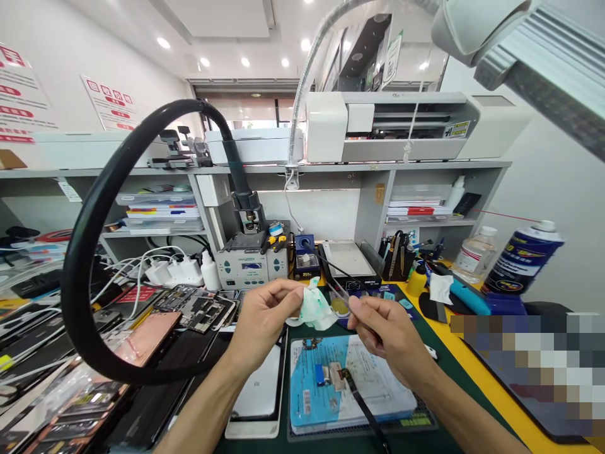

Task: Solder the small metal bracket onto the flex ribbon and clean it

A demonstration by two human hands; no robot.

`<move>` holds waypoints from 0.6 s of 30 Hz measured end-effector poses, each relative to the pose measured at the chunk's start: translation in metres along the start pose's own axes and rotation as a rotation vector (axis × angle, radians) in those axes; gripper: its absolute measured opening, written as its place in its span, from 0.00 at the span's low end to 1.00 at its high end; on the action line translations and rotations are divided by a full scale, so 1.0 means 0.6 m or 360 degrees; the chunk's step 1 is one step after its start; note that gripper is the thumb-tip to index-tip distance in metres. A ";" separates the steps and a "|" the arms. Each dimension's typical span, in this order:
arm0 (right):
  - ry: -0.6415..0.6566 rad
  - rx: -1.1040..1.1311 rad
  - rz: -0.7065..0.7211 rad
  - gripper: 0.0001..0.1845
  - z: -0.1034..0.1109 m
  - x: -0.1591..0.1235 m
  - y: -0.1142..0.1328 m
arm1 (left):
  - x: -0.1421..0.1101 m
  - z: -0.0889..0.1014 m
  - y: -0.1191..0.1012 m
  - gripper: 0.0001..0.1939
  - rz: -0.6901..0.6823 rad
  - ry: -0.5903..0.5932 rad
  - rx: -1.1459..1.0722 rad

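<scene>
My left hand pinches a crumpled white tissue with green stains, held up over the bench. My right hand is closed on a slim, pale, stick-like tool; its exact kind is not clear. The tool's far end points up and left, just right of the tissue. Below both hands lies a blue and white plastic pack. On top of it rests a small part with a blue connector, and a black strip runs from there toward me. Behind the tissue is a small round yellow tin.
A thick black flexible arm curves across the left. Phones and phone boards crowd that side. At the back stands a rework station; on the right are a spray can, a clear bottle and a tool holder.
</scene>
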State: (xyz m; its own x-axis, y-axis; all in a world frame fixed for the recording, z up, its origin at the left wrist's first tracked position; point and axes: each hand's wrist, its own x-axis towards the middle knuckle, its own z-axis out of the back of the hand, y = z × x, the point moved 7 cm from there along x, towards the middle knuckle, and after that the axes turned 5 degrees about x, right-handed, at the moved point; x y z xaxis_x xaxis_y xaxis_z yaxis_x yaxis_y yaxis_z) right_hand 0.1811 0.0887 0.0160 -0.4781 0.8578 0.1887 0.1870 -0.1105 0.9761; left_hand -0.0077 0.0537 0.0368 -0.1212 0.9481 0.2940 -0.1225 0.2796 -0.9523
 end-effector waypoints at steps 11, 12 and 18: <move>0.0174 0.0407 -0.0257 0.18 -0.014 -0.003 -0.001 | -0.026 -0.059 -0.008 0.11 -0.0124 0.0227 0.0046; 0.0150 0.0421 -0.0273 0.18 -0.012 -0.003 -0.002 | -0.027 -0.061 -0.010 0.11 -0.0161 0.0228 0.0099; 0.0091 0.0518 -0.0365 0.18 -0.008 0.000 -0.009 | -0.033 -0.066 -0.008 0.11 -0.0195 0.0275 0.0215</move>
State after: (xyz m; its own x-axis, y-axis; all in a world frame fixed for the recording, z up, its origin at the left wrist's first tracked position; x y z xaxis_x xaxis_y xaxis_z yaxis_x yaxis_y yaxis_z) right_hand 0.1758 0.0867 0.0110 -0.5844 0.8113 -0.0152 0.3275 0.2529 0.9104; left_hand 0.0343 0.0394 0.0326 0.0711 0.9235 0.3771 -0.2580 0.3822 -0.8873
